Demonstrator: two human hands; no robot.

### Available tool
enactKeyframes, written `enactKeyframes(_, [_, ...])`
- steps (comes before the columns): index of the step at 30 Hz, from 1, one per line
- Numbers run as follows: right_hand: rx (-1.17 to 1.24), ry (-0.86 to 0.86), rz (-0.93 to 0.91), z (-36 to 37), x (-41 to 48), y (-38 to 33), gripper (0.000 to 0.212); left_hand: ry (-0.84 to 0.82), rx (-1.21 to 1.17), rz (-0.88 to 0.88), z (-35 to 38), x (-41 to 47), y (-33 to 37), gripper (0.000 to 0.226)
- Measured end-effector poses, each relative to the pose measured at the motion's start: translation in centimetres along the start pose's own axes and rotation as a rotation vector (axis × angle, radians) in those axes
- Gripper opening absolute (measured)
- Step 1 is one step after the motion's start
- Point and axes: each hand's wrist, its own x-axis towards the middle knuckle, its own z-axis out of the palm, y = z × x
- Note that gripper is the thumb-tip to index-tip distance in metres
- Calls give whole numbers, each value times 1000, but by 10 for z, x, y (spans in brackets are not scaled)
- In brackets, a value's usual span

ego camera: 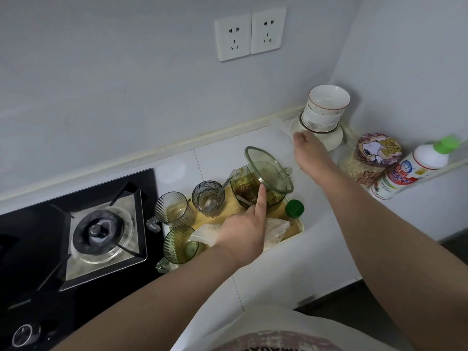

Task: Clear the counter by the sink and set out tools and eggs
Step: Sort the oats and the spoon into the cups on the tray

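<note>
Left hand (243, 229), forefinger straight, touches one lid (271, 171) beside three glasses (209, 198); right hand (310, 150) at one plate (331, 141), grip hidden.

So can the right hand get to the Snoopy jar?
Probably yes: the right hand is over by the bowls, and the Snoopy jar stands just beside that arm, with nothing between them.

Flat, cool, moderately dim ambient light; faint soft shadows; dull sheen on the stove (76, 236); wide-angle bowing toward the edges; slight overall softness.
</note>
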Motion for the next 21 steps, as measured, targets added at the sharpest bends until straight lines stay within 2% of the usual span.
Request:
enactKeyframes(3, [-85, -51, -301, -5, -7, -30, 19, 2, 44, 18, 2, -2, 3, 97])
enactKeyframes(5, [-151, -74, -478, -5, -11, -44, 21, 9, 42, 19, 3, -4, 3, 98])
enactKeyframes(8, [-238, -80, -611, -1, -10, -56, 26, 25, 23, 25, 4, -3, 2, 99])
enactKeyframes(12, [-448, -148, -608, 9, 4, -67, 31, 24, 4, 39, 5, -1, 1, 101])
enactKeyframes(18, [-566, -264, -549, 25, 20, -84, 19, 26, -75, 36, 7, 2, -6, 100])
enactKeyframes(21, [-637, -401, -503, 31, 22, -88, 22, 15, -134, 56, 5, 3, -12, 92])
